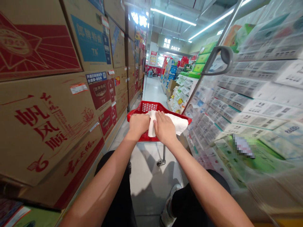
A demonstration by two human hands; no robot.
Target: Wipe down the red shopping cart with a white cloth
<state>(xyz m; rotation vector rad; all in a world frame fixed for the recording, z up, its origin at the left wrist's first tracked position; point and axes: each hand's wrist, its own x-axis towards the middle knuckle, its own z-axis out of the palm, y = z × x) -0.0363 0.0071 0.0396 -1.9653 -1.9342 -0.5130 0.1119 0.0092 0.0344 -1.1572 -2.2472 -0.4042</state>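
Note:
A red plastic shopping cart [151, 106] with a perforated basket stands right in front of me. My left hand [139, 124] is closed in a fist around the left part of its near edge, touching the cloth's left end. Draped over the middle and right of that edge is a white cloth [180, 123]. My right hand [165, 126] lies on top of the cloth, fingers together and bent over it, pressing it to the cart. The fingertips of my left hand are hidden. One caster wheel [161, 162] shows below the basket.
Stacked cardboard cartons [47, 126] form a wall close on my left. Plastic-wrapped packs [255, 94] are piled high on my right, with a grey hook-shaped handle [219, 61] on a metal post before them. A tiled aisle [152, 85] runs ahead between shelves.

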